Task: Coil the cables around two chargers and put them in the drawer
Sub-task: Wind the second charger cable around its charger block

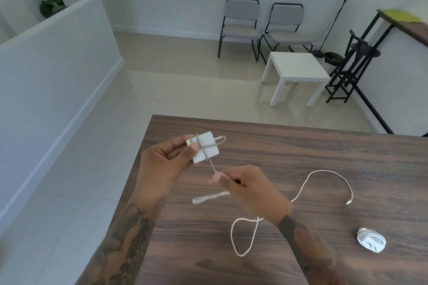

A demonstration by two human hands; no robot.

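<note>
Pinching the white square charger (205, 149) above the wooden table (301, 150) in the left hand (162, 164), apparently to steady it for winding, the person grips its grey cable (301, 190) taut in the right hand (250, 190), two turns crossing the block, the rest lying slack.

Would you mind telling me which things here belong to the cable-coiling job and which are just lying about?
Part of the job:
- white charger, held in left hand
- its cable, pinched by right hand
- second charger, already coiled

Just lying about:
- two chairs
- white side table
- black stool
- plant
</note>
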